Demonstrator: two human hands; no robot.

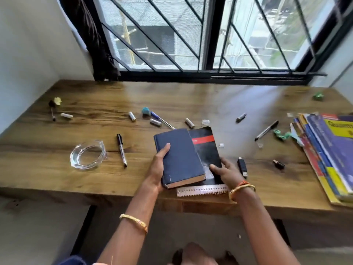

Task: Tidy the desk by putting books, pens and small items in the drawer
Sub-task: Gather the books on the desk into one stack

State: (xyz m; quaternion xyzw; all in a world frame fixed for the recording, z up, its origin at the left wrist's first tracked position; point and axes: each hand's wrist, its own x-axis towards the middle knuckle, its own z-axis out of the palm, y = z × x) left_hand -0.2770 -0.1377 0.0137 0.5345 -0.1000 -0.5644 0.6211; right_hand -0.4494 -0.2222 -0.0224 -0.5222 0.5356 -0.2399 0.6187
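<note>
I hold the books first because they are the bulkiest load for the drawer, which is not in view. My left hand (159, 165) grips the thick dark-blue hardcover book (179, 155) along its left edge, thumb curled over the cover, fingers hidden beneath. This book lies tilted across the black softcover book with a red band (207, 148), overlapping its left part. My right hand (226, 174) pinches that black book at its near right corner, thumb on top. Under both, a white spiral-bound notebook (202, 190) shows only its near edge. I judge this grip gathers the three as one stack for a single lift.

The wide brown wood-grain counter (172, 96) stands below a black barred window (200, 35), with a white wall to its left.

Locations relative to the blue book:
- Far right: a fanned pile of colourful paperback books (328, 153).
- Left: a clear glass ashtray (88, 154).
- Just left: a black capped pen (121, 150).
- Right: a second black pen (266, 130) and a black USB stick (242, 167).
- Behind: a blue pen (162, 120) and several pale batteries (132, 116).
</note>
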